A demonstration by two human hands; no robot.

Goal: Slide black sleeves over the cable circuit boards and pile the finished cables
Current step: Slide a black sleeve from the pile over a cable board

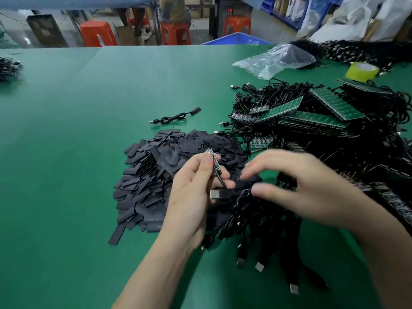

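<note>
My left hand (196, 188) pinches a cable by its small bare circuit board (213, 160), held upright, with the cable's USB plug (215, 194) hanging by my palm. A heap of flat black sleeves (165, 170) lies just behind and left of that hand. My right hand (296, 186) hovers blurred over the sleeves' right edge and a bundle of black cables (256, 215), fingers spread and holding nothing. One sleeved cable (176, 118) lies alone on the green mat beyond the heap.
Green circuit board panels with attached cables (316, 117) crowd the right side. A clear plastic bag (276, 60), a yellow tape roll (362, 71) and more cable heaps (361, 51) sit at the back right. Another cable bundle (9, 68) lies far left. Red stools (98, 33) stand beyond the table.
</note>
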